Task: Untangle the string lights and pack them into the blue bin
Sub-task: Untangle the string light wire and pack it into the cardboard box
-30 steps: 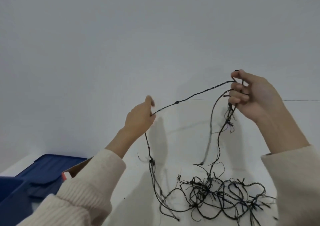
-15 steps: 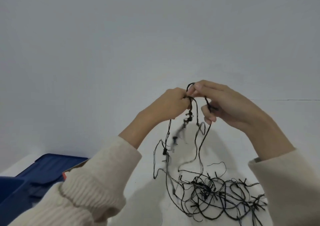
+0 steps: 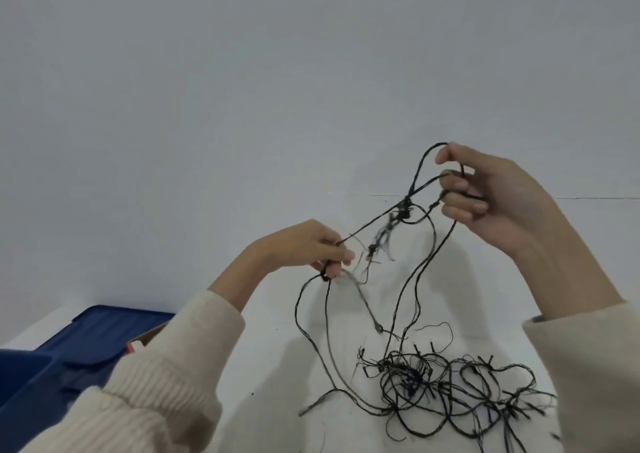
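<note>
I see left hand point(image 3: 304, 250) pinching lights point(image 3: 450, 393) | right hand point(image 3: 491, 199) at 2 o'clock gripping loops | tangle on table point(image 3: 277, 366) | bin point(image 3: 41, 376) at 8 o'clock

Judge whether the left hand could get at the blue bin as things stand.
Probably not yet: the left hand is pinching the string lights. The blue bin lies near that forearm, nothing between.

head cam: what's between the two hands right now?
A taut run of the string lights spans from left hand to right hand, with a small knotted clump midway. Head view.
</note>
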A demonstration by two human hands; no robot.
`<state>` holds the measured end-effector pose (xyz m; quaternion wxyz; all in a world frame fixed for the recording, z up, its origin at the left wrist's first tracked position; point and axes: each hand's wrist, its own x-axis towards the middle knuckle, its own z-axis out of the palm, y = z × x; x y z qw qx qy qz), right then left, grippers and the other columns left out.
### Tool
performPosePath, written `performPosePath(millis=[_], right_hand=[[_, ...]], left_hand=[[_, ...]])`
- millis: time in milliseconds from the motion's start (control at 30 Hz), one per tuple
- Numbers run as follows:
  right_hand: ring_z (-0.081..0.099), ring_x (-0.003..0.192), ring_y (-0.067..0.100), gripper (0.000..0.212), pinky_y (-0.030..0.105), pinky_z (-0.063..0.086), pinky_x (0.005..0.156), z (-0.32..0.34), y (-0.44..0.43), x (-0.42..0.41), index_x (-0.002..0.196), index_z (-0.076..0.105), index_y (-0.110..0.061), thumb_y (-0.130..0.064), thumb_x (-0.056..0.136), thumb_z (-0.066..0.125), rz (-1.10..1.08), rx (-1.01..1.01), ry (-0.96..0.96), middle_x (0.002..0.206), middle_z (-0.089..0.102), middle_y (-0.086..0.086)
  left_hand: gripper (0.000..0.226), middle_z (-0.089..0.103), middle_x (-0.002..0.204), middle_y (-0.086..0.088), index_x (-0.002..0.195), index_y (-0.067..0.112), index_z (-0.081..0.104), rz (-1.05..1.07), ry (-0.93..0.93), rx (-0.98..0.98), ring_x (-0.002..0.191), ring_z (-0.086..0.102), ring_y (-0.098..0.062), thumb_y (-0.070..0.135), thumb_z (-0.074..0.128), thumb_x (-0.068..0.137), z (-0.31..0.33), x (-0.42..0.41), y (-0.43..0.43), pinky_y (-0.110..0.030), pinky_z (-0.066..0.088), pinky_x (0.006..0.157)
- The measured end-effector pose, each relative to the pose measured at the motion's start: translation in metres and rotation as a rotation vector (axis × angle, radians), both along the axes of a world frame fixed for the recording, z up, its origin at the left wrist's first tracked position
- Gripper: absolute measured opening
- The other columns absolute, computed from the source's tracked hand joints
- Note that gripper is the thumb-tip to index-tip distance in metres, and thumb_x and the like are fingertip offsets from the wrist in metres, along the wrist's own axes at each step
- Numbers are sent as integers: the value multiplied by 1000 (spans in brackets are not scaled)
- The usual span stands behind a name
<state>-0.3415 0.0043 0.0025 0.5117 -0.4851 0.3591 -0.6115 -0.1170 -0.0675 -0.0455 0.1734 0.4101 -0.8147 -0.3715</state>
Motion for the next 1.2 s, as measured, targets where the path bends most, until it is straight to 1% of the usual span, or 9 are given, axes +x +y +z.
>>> performPosePath(millis=[133, 333, 433, 567, 667, 733, 900, 1033, 1200], right_hand=[[19, 32, 7, 21, 18, 25, 33, -6, -3, 1, 74, 60, -17, -28, 91, 52, -34, 8, -22, 52, 32, -5], [18, 34, 7, 22, 17, 25, 35, -12, -3, 3, 76, 61, -17, -26, 92, 49, -76, 14, 148, 53, 31, -5], [18, 34, 7, 21, 17, 24, 35, -11, -3, 2, 77, 61, -16, -26, 92, 50, -133, 1, 143, 51, 31, -6], [18, 33, 7, 21, 18, 21, 36, -9, -3, -8, 76, 62, -15, -26, 91, 51, -232, -1, 41, 48, 29, -7], [19, 33, 8, 21, 17, 22, 36, -11, -3, -11, 76, 62, -15, -25, 91, 50, -248, 19, 95, 50, 31, -5], [22, 34, 10, 22, 19, 28, 37, -13, -3, -9, 77, 63, -14, -22, 91, 49, -265, 25, 295, 56, 40, 2], [37, 38, 16, 23, 25, 41, 52, -18, -2, 4, 82, 68, -18, -25, 92, 49, -360, 18, 716, 97, 61, 2], [36, 39, 16, 23, 24, 41, 51, -13, 0, 10, 85, 68, -14, -24, 93, 49, -306, 0, 596, 93, 63, 5], [32, 35, 13, 23, 26, 37, 47, -7, 3, 10, 83, 67, -11, -21, 94, 49, -279, -13, 402, 76, 60, 7]], left_hand=[[14, 71, 88, 2, 91, 11, 70, -57, -142, -87, 85, 61, -6, 19, 58, 91, -8, 8, -5, -26, 46, 85], [15, 58, 83, -3, 86, 11, 61, 133, 454, -72, 75, 62, -17, 20, 53, 94, 7, 2, -1, -35, 53, 84], [18, 56, 77, 2, 86, 15, 64, 230, 324, -230, 63, 51, -13, 26, 53, 94, 10, 5, -6, -25, 46, 68], [20, 59, 66, 8, 84, 21, 69, 284, -106, -411, 60, 50, -8, 34, 55, 91, 1, 20, -14, -18, 35, 55], [27, 56, 61, 4, 79, 14, 67, 271, -32, -227, 59, 56, -6, 31, 52, 93, -5, 27, -13, -17, 38, 59], [31, 50, 61, 1, 71, 11, 63, 289, 104, -119, 57, 54, -11, 27, 51, 95, -4, 25, -11, -17, 43, 60], [33, 54, 66, -1, 61, 13, 56, 362, 88, -205, 67, 52, -15, 21, 50, 93, 8, 8, -7, -27, 49, 68], [28, 56, 51, -3, 60, 10, 50, 319, 400, 98, 53, 61, -20, 12, 52, 88, 28, -1, 1, -31, 56, 68], [22, 35, 43, 6, 66, 13, 50, 394, 539, 237, 34, 30, -11, 18, 55, 86, 41, -4, 4, -18, 42, 42]])
